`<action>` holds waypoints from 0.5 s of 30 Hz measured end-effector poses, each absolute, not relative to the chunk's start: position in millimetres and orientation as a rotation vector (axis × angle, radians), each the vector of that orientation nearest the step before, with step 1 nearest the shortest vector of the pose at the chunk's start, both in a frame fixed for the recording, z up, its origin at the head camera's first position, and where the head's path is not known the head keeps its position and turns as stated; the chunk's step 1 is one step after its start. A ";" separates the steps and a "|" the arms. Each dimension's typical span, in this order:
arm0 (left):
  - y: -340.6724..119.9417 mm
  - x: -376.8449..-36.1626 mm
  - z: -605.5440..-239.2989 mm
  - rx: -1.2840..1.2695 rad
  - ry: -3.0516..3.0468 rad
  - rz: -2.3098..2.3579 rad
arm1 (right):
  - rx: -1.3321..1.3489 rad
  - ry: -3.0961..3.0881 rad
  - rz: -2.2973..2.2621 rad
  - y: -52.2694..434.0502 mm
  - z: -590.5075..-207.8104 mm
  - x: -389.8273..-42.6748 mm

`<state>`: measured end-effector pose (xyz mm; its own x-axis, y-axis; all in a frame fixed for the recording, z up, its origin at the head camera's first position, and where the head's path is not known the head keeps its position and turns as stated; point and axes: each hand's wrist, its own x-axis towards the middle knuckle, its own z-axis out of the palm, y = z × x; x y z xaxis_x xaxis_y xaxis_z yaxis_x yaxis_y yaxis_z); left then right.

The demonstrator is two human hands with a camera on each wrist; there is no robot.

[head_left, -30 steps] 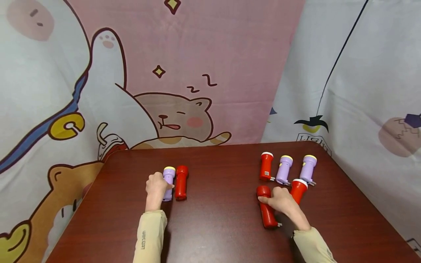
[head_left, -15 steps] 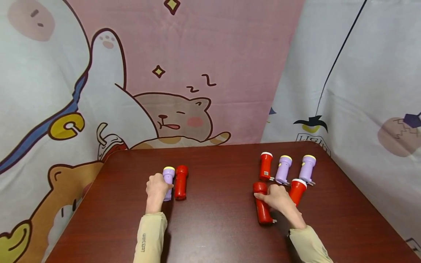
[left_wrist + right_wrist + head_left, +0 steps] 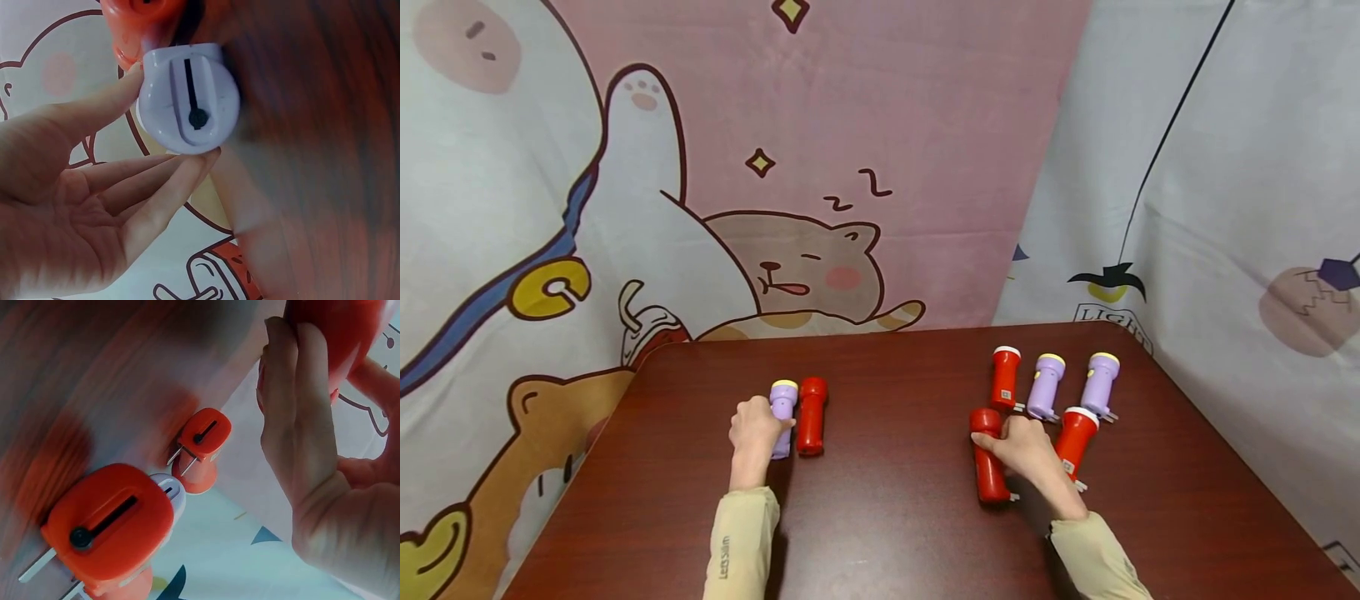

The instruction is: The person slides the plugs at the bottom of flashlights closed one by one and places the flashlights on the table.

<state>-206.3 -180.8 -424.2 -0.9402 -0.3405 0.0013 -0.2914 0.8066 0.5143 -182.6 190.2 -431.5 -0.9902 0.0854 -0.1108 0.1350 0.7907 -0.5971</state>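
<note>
Between the thumb and fingers of my left hand (image 3: 756, 433) is a purple flashlight (image 3: 783, 397) with a yellow rim, pinched at its sides. Its end with a dark slider slot faces the left wrist view. An all-red flashlight (image 3: 812, 418) lies just right of it. My right hand (image 3: 1028, 452) grips another all-red flashlight (image 3: 989, 477) across its body, with plug prongs showing at the near end. In the right wrist view that flashlight (image 3: 340, 337) is partly cut off by the frame. A red flashlight with a white rim (image 3: 1077, 440) lies just right of the right hand.
Behind the right hand lie a white-rimmed red flashlight (image 3: 1005, 379) and two purple ones, the nearer to it (image 3: 1047, 387) and the farther right (image 3: 1101, 385), prongs toward me. All rest on a brown wooden table (image 3: 895, 533) against a cartoon-printed cloth (image 3: 925, 167).
My right hand has moved left and slightly away from me with the red flashlight, uncovering more of the white-rimmed one beside it. My left hand has stayed nearly still on the purple flashlight.
</note>
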 end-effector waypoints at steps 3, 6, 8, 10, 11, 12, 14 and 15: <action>-180.3 -206.7 -424.7 0.515 -2.875 -0.785 | 0.178 2.892 -1.008 188.1 -430.5 -183.4; -179.1 -207.3 -424.5 0.529 -2.833 -0.764 | 0.168 2.896 -1.022 186.0 -429.1 -184.2; -177.5 -207.4 -423.0 0.534 -2.801 -0.747 | 0.154 2.908 -1.022 184.4 -427.9 -184.9; -175.4 -207.5 -421.4 0.523 -2.761 -0.739 | 0.141 2.925 -1.022 182.8 -426.9 -185.8; -174.1 -207.6 -420.6 0.514 -2.744 -0.734 | 0.135 2.929 -1.031 181.8 -426.3 -186.3; -173.1 -207.9 -420.4 0.501 -2.724 -0.732 | 0.129 2.935 -1.039 180.8 -426.0 -187.1; -170.7 -208.6 -420.5 0.465 -2.679 -0.735 | 0.127 2.940 -1.059 178.3 -424.9 -188.9; -169.5 -209.1 -421.1 0.444 -2.658 -0.740 | 0.129 2.940 -1.073 176.8 -424.4 -190.2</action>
